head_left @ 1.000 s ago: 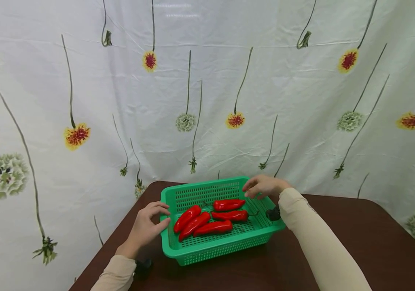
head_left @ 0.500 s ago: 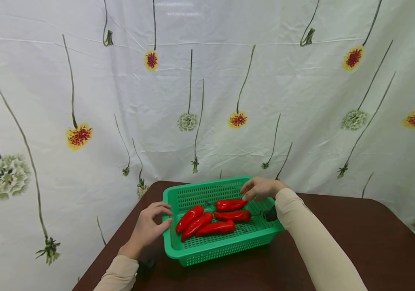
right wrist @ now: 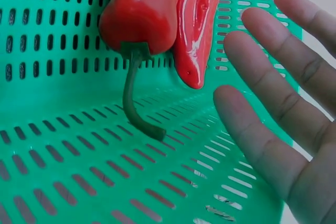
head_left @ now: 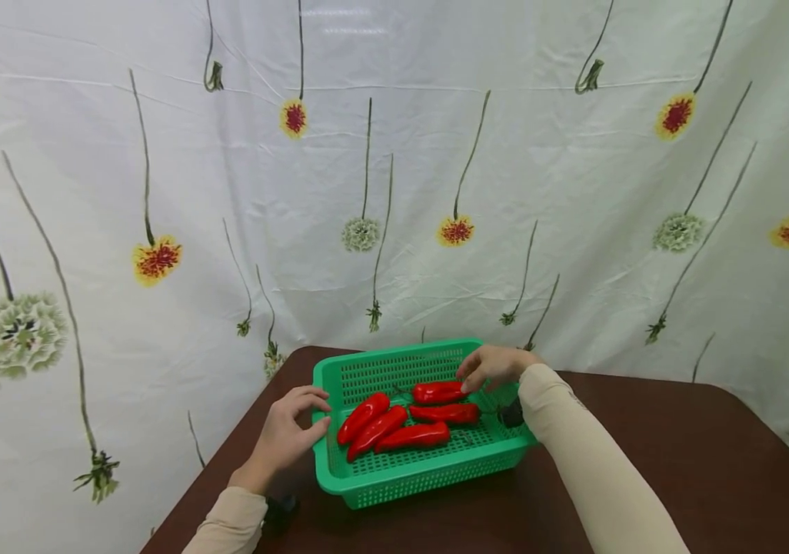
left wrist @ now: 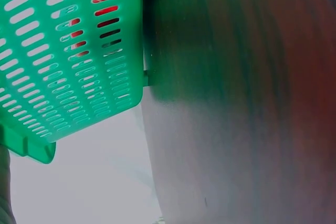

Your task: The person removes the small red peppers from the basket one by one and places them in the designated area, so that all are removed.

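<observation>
Several glossy red peppers lie in a green slotted plastic basket. My right hand is inside its far right corner, by the tip of the farthest pepper. In the right wrist view its fingers are spread and nearly straight, a small gap from that pepper's tip; the thumb is not seen there. Beside it lies another pepper with a curved green stem. My left hand is at the basket's left rim, fingers loosely bent; whether the fingertips touch it is unclear.
The basket stands on a dark brown table. A pale curtain printed with flowers hangs behind it. The basket's raised walls surround the peppers.
My right hand has lowered and shifted slightly left, from above the basket's far right corner to the farthest pepper's tip. The left hand stays by the rim. The peppers have not moved within the basket.
</observation>
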A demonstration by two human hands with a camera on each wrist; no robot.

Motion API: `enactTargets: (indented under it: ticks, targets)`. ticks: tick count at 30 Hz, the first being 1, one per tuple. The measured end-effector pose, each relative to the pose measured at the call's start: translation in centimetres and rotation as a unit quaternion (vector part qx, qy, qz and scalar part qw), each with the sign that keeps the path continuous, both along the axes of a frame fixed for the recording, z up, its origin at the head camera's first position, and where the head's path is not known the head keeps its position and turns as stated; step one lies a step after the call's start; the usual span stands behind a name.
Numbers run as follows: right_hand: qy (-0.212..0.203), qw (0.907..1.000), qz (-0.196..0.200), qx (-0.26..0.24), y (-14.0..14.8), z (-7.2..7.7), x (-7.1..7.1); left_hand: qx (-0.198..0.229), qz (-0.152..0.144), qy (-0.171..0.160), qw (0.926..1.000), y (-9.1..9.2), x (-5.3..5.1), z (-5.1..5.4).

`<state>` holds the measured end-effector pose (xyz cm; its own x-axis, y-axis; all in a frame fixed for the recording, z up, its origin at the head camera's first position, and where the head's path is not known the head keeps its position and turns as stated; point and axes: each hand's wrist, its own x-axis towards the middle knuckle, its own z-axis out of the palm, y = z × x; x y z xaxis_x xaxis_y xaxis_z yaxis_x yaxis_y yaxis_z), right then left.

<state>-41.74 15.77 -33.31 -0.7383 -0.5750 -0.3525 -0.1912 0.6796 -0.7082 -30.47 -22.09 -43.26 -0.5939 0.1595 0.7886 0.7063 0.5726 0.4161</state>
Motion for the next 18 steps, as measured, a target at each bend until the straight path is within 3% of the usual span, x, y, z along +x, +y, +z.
enactTargets:
  ticks: [18]
  targets:
    - [0.015, 0.9988, -0.008, 0.045, -1.1, -1.5, -0.1, 0.002, 0.007, -0.004, 1.0000, 0.1, -0.1, -0.2]
